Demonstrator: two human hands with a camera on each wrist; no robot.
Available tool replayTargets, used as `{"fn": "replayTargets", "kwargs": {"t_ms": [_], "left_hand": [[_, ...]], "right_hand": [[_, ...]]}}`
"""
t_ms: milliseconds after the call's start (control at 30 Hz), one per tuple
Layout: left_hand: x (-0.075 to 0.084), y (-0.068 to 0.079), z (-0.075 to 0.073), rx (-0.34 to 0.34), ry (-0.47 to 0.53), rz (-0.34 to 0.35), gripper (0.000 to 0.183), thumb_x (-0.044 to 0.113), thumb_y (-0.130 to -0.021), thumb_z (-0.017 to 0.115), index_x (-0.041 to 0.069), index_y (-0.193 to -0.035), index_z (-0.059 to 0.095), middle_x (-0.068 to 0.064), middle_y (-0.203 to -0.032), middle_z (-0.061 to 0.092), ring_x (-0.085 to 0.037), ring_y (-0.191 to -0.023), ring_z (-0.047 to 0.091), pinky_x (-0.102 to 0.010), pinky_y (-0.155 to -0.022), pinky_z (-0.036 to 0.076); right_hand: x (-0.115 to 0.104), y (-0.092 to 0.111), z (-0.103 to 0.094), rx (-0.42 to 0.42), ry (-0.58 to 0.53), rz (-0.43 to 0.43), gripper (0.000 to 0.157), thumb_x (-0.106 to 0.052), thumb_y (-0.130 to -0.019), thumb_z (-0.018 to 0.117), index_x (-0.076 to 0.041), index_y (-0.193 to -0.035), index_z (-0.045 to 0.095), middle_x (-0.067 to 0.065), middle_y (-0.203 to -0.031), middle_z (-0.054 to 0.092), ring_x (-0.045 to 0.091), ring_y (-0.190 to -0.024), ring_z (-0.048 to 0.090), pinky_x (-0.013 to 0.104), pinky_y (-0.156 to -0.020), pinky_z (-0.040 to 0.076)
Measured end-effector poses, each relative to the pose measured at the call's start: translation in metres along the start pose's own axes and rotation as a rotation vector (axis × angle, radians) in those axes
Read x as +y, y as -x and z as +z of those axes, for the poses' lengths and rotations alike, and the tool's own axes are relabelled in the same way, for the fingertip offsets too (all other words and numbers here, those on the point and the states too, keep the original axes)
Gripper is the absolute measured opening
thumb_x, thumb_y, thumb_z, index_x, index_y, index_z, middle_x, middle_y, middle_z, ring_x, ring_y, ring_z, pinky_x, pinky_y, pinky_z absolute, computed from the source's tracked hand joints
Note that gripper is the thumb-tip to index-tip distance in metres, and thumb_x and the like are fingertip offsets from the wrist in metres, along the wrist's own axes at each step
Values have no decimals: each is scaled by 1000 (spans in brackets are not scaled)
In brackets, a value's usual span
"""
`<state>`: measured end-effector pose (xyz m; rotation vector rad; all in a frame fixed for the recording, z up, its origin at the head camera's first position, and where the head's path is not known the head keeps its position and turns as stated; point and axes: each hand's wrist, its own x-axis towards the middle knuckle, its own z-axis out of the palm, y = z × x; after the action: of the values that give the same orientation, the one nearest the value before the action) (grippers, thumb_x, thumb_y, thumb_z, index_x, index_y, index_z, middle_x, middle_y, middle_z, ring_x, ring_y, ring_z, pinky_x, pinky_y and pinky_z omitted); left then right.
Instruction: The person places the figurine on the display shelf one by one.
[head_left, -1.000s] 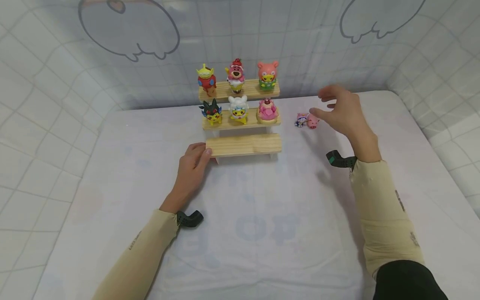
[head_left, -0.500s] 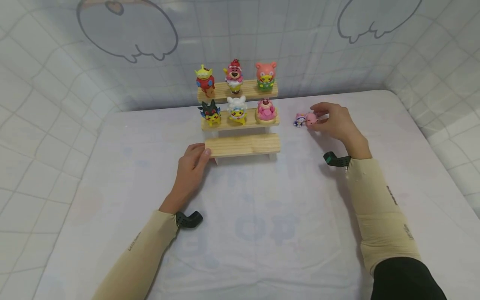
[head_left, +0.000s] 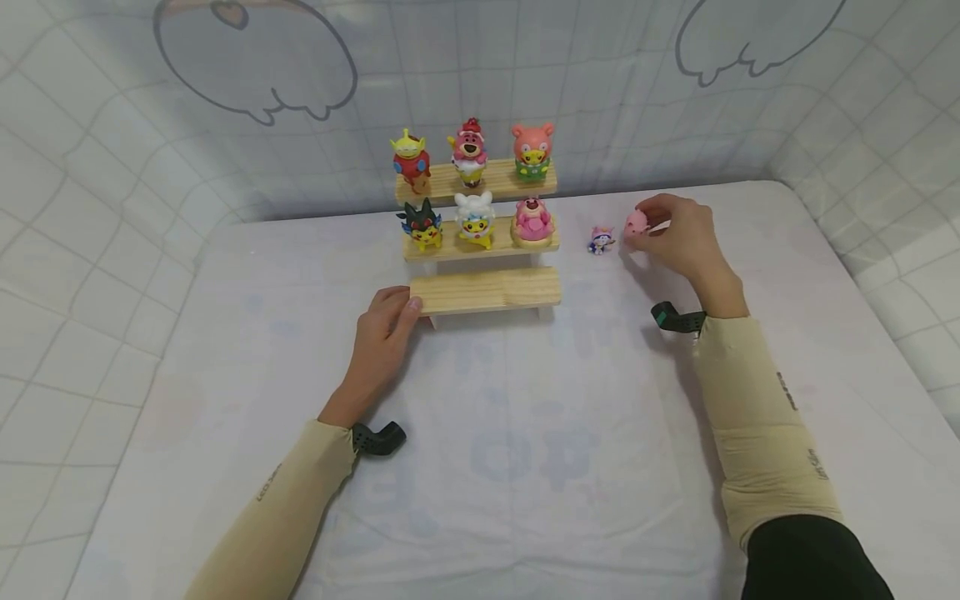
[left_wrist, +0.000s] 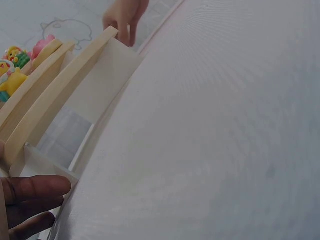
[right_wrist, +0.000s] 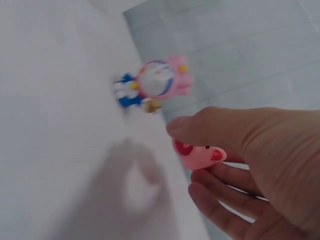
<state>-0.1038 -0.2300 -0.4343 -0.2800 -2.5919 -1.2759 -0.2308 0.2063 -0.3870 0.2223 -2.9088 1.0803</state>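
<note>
My right hand (head_left: 684,237) pinches a small pink pig figurine (head_left: 637,223) between thumb and fingers. In the right wrist view the pig (right_wrist: 200,157) shows its red snout and ear, partly covered by the thumb. Left of it stands a small figurine with a pink hood and blue body (head_left: 601,241). My left hand (head_left: 382,332) holds the left end of the lowest step of a wooden display stand (head_left: 486,289), thumb on the board's edge. The left wrist view has its fingers (left_wrist: 42,186) beside the stand's white support (left_wrist: 46,164).
On the top step are an alien figurine (head_left: 411,160), a pink bear in a red hat (head_left: 470,152) and a pink-hooded one (head_left: 533,153). The middle step bears a dark-eared figurine (head_left: 422,227), a white-hooded one (head_left: 476,221) and a pink bear (head_left: 533,222). A patterned curtain (head_left: 622,100) hangs behind.
My right hand has come down onto the pink pig, pinched it and drawn it up and right, away from the pink-hooded blue figurine. The left hand has stayed at the stand.
</note>
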Motion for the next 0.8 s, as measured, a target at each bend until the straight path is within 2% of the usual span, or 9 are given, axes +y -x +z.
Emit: {"fn": "replayTargets", "kwargs": {"t_ms": [67,133,233,333,467,567,667,800], "left_hand": [[0,0,0,1,0,2,39,30,-113,51,3,-98,75,-17,-125,72,-29,-133,56,-50,-112,45],[1,0,0,2,-1,3,39,30,-113,51,3,-98,75,-18,-125,72,-30,-133,56,-51,-112,45],[1,0,0,4,-4,1,40,30,-113,50,2,-99,75,-18,-125,72,-30,-133,57,-51,-112,45],[0,0,0,2,-2,-5,40,31,-113,51,1,-102,75,-18,-126,72,-30,-133,56,-52,-112,45],[-1,1,1,4,4,-11,40,31,-113,51,1,-105,76,-18,-127,71,-30,-133,56,-52,-112,45],[0,2,1,10,9,-13,38,30,-112,52,1,-105,76,-18,-129,70,-30,-132,57,-52,-112,45],[0,2,0,10,7,-15,39,31,-112,51,2,-100,76,-18,-128,70,-30,-133,57,-52,-112,44],[1,1,-1,4,6,-12,42,30,-113,51,2,-92,75,-19,-126,71,-31,-133,56,-52,-113,43]], "right_hand": [[-3,1,-6,42,-4,-9,51,-25,-93,80,0,-135,65,22,-123,72,38,-114,68,45,-97,43],[-7,3,-11,66,-12,-15,52,-27,-92,81,-1,-135,66,21,-123,73,37,-112,70,35,-93,45],[-15,6,-16,73,-18,-11,52,-29,-92,81,-3,-134,67,17,-123,73,33,-108,72,20,-79,48],[-24,11,-18,76,-27,-19,50,-29,-91,81,-5,-133,68,15,-122,73,30,-104,71,13,-78,48],[-36,18,-15,71,-3,-83,48,-25,-91,81,-2,-131,67,17,-119,73,32,-104,72,30,-89,58],[-44,27,-12,49,18,-135,46,-22,-91,81,0,-129,67,18,-116,73,34,-105,71,47,-95,58],[-49,36,-10,21,19,-163,44,-20,-90,82,1,-127,67,17,-115,73,32,-106,69,51,-96,58],[-53,47,-4,-6,20,-187,43,-17,-89,83,0,-126,68,15,-115,73,29,-107,67,50,-96,59]]}}
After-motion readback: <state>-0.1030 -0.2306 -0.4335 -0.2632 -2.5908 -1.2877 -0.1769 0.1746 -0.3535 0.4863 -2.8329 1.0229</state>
